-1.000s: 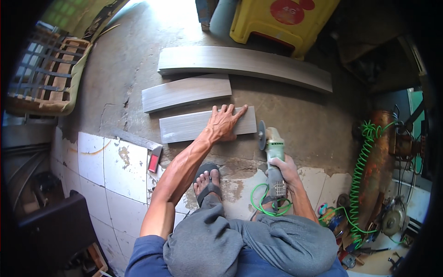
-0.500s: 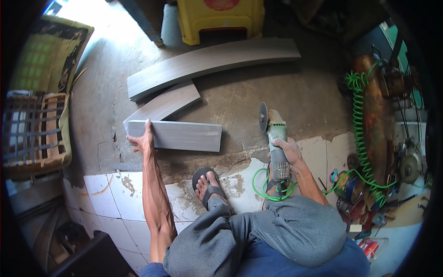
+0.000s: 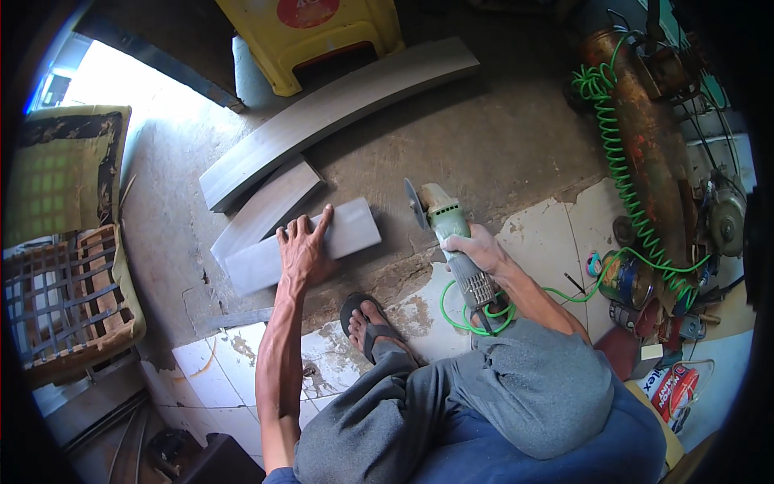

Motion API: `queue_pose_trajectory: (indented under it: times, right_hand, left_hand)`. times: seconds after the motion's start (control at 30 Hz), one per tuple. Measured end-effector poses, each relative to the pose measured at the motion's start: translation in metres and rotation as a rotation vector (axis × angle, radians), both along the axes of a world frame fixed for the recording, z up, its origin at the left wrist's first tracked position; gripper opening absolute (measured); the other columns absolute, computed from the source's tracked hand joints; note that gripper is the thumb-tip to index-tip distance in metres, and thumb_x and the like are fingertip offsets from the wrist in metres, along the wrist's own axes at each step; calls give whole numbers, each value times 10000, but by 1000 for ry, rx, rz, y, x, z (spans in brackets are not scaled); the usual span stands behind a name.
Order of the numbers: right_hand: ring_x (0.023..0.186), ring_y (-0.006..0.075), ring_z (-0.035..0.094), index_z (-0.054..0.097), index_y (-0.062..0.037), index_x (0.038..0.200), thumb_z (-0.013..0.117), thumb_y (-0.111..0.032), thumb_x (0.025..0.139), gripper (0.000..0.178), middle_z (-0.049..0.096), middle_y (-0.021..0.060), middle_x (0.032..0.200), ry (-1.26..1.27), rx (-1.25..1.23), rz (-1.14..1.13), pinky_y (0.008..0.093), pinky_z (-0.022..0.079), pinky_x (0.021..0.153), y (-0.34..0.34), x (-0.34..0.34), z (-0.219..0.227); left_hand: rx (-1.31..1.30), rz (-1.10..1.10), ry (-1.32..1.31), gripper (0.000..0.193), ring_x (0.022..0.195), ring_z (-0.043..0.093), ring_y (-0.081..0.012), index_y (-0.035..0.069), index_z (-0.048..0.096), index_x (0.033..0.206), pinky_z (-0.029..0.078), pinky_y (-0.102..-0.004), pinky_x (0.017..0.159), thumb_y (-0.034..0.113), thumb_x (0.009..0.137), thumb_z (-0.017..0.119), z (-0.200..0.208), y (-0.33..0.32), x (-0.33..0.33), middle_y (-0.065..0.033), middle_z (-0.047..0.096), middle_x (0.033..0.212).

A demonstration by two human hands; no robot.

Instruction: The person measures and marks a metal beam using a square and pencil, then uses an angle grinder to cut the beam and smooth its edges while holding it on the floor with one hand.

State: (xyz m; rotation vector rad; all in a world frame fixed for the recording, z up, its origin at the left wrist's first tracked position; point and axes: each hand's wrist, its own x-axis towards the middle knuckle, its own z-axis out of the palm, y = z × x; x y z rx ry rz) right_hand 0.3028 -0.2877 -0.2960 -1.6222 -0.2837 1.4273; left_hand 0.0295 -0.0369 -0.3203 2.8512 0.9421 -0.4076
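Note:
A short grey rectangular bar [image 3: 348,230] lies on the floor in front of me, its right end tilted away. My left hand [image 3: 301,252] grips it across the middle, fingers reaching over its far edge; the thumb is mostly hidden. My right hand [image 3: 481,249] is wrapped round the body of a green angle grinder [image 3: 446,216], held above the floor near my right knee. The grinder's thin disc [image 3: 416,203] points toward the bars and is apart from them. Behind the short bar lie a second grey bar [image 3: 270,198] and a longer, seemingly curved one [image 3: 339,105].
A yellow stool [image 3: 339,48] stands beyond the long bar. At left is a worn chair frame with straps [image 3: 68,294]. A green coiled hose [image 3: 617,161] hangs by a rusty cylinder [image 3: 625,89] at right, above cluttered tools. The grinder's green cord [image 3: 445,310] loops near my foot.
My left hand has shifted from the short bar's left end to its middle, and the bar now slants. The grinder has moved left in view. The whole view has turned somewhat.

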Motion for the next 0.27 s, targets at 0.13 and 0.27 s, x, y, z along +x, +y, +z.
queue_pose_trajectory:
  times: [0.13,0.27]
  right_hand:
    - [657,147,654,679,-26,1018,768,-306,809,361,690,71,844,-36,-38,88,316,529,604,-1,1,-7]
    - [737,175,699,684,-37,1062,767,-312,809,383,706,88,864,-103,-109,161,332,551,662,-3,1,-15]
  left_hand:
    - [-309,228,-95,1229,1323,487,-389,331,290,1658,352,-580,1091,375,609,928,-7,-11,26,-202,527,1376]
    - [-212,167,-97,1201,1374,462,-396,338,268,1664,298,-616,1147,357,652,914,-27,-22,28,-188,508,1426]
